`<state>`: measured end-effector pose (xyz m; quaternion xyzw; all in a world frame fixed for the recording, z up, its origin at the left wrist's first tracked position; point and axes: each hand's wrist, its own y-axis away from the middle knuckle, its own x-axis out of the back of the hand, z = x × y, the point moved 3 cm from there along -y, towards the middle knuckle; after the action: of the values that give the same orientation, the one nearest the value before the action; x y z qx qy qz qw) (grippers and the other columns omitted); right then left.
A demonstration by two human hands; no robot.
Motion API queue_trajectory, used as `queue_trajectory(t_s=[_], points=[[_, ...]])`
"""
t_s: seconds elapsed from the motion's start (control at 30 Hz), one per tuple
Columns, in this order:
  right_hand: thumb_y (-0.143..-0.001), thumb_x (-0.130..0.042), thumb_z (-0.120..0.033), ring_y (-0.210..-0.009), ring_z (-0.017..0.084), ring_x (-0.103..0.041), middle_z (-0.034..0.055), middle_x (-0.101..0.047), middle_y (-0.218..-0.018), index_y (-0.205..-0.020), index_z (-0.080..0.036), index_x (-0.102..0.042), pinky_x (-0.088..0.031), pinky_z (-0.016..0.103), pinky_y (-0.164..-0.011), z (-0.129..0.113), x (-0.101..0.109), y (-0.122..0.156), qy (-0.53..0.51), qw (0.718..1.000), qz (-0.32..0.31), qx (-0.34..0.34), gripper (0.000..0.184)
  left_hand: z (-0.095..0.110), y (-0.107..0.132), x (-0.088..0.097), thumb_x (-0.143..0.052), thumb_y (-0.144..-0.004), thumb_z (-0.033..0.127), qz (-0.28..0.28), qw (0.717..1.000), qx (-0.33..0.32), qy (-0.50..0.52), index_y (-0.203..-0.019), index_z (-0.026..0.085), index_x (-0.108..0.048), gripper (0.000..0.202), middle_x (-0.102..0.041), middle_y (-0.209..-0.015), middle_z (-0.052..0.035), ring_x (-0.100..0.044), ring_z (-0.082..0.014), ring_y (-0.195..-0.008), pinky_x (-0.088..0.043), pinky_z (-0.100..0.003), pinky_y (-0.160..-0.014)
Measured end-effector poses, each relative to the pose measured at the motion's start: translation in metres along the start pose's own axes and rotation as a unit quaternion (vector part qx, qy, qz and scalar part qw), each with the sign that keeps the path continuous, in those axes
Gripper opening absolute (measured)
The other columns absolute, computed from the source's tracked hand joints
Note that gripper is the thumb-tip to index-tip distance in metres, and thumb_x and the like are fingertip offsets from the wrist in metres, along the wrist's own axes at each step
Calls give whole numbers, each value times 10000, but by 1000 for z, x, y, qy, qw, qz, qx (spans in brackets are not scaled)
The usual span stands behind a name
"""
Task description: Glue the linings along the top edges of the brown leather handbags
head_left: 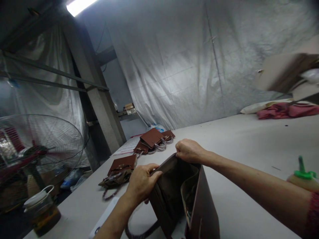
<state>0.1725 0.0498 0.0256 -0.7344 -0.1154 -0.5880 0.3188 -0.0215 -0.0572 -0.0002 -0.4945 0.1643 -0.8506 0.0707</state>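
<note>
A dark brown leather handbag (185, 202) stands open on the white table (244, 146) right in front of me. My left hand (141, 182) is closed on the near left rim of its mouth. My right hand (189, 151) is a fist gripping the far rim, so the two hands hold the mouth apart. The dark lining and an inner divider show inside. A handle loop hangs below the bag at the table's near edge.
More brown handbags lie to the left: one (119, 169) close by and a stack (154, 139) farther back. A glue bottle with a green tip (302, 177) stands at right. Red cloth (284, 110) lies at far right. A fan (37, 149) and a lidded jar (42, 209) sit off the left edge.
</note>
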Motion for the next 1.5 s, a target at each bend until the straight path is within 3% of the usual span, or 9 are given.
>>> queue_trajectory(t_s=[0.13, 0.27, 0.43, 0.53, 0.7, 0.83, 1.1, 1.3, 1.5], points=[[-761, -600, -222, -812, 259, -702, 129, -758, -840, -822, -179, -778, -442, 285, -626, 0, 2, 3, -8, 1000, -1, 2, 193, 9, -4, 6, -542, -860, 302, 8, 996, -25, -88, -733, 222, -743, 251, -718, -697, -33, -637, -201, -705, -357, -275, -665], [-748, -589, -191, -830, 290, -701, 162, -755, -854, -799, -154, -776, -451, 309, -645, -4, 3, 4, -16, 1000, 8, 7, 197, 14, -18, 9, -576, -799, 253, -60, 989, -15, -138, -631, 202, -688, 208, -643, -598, -17, -569, -172, -616, -281, -266, -581], [-748, -608, -193, -810, 309, -697, 180, -744, -813, -758, -136, -770, -458, 331, -665, -14, 1, 3, -60, 998, 8, 15, 172, 39, -49, -6, -609, -784, 273, -78, 984, -65, -149, -865, 195, -746, 177, -739, -843, -84, -637, -227, -769, -348, -277, -616], [-752, -617, -188, -776, 263, -689, 125, -737, -765, -748, -142, -759, -465, 305, -676, -16, 2, 5, -128, 991, 0, 32, 149, 47, -61, -15, -601, -795, 243, -70, 984, -94, -131, -906, 198, -764, 203, -753, -863, -92, -658, -237, -815, -395, -287, -672], [-891, -490, -269, -923, 176, -650, 59, -721, -1017, -1046, -140, -696, -475, 252, -786, 3, 14, 12, -275, 960, 45, 40, 288, 30, -62, -1, -613, -731, 203, -19, 993, -3, -114, -748, 187, -759, 147, -721, -712, -59, -636, -204, -707, -402, -270, -647], [-926, -416, -316, -818, 185, -642, 70, -703, -888, -982, -110, -678, -480, 279, -732, 16, 13, 18, -308, 949, 63, 24, 338, 15, -56, 3, -594, -690, 171, 7, 992, 56, -111, -685, 156, -737, 143, -682, -627, -54, -599, -182, -615, -371, -256, -577], [-714, -717, -258, -1019, 266, -552, 82, -654, -973, -742, -172, -687, -424, 329, -869, -22, 9, 21, -179, 976, 54, 109, 95, 15, -51, -4, -582, -653, 165, 27, 994, 71, -79, -625, 165, -702, 123, -648, -593, -35, -565, -170, -596, -355, -259, -581], [-707, -613, -140, -957, 278, -528, 134, -624, -944, -736, -142, -672, -419, 340, -768, -30, 7, 19, -81, 991, 60, 90, 66, 16, -49, -3, -577, -649, 131, 31, 996, 66, -52, -744, 173, -724, 179, -679, -666, -21, -575, -169, -640, -389, -258, -617], [-713, -585, -101, -1006, 288, -496, 147, -614, -1004, -819, -138, -692, -396, 350, -778, -26, 3, 21, -45, 992, 67, 92, 156, 21, -57, -16, -481, -570, -33, -52, 986, 38, 156, -937, 135, -754, 488, -756, -885, -46, -661, -184, -842, -493, -271, -797]])
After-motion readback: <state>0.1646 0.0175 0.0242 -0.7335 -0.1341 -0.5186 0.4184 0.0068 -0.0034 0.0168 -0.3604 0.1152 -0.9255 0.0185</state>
